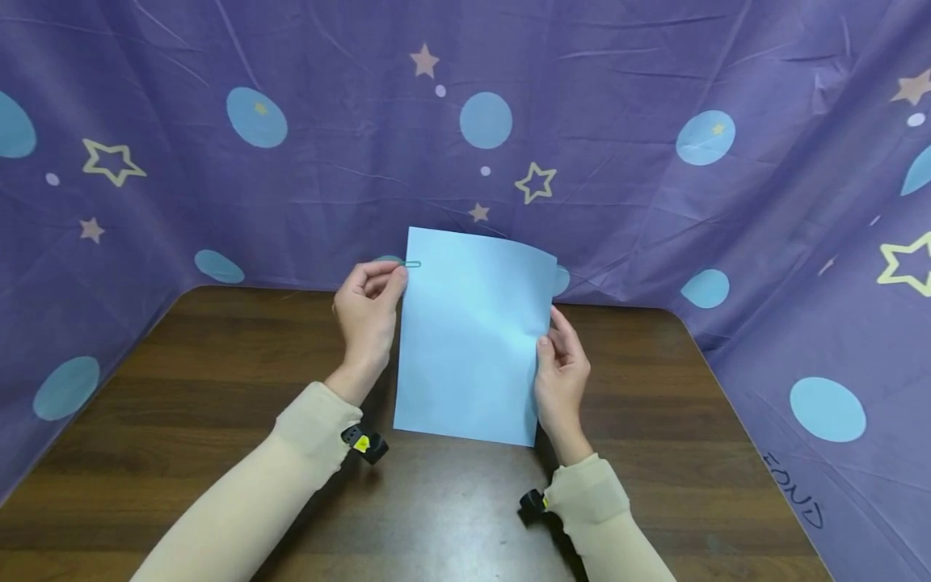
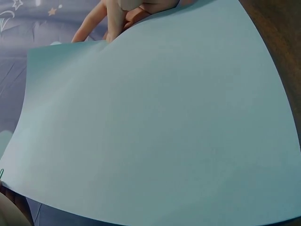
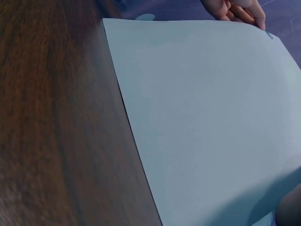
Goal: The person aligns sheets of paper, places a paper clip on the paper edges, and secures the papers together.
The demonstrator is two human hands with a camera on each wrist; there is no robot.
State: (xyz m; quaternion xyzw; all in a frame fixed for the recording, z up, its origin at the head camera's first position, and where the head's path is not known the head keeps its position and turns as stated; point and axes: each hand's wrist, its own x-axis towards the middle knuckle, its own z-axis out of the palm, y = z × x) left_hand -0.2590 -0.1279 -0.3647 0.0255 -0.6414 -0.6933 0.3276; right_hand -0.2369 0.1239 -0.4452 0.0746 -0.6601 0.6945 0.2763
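Note:
A light blue sheet of paper [image 1: 473,339] stands nearly upright above the table, its top edge slightly curved. At its upper left edge a green paper clip [image 1: 414,264] lies partly over the sheet. My left hand [image 1: 367,319] pinches the clip's outer end between thumb and fingers. On the opposite side, my right hand [image 1: 564,376] grips the right edge, thumb in front and fingers behind. From the right wrist, the paper clip [image 3: 269,35] shows beside the left fingertips. The sheet [image 2: 155,117] fills most of the left wrist view.
Beneath the hands is a dark brown wooden table [image 1: 291,501]. A purple curtain [image 1: 349,97] with stars and blue spots hangs behind it and along both sides. Small black cameras [image 1: 371,446] are worn at both wrists.

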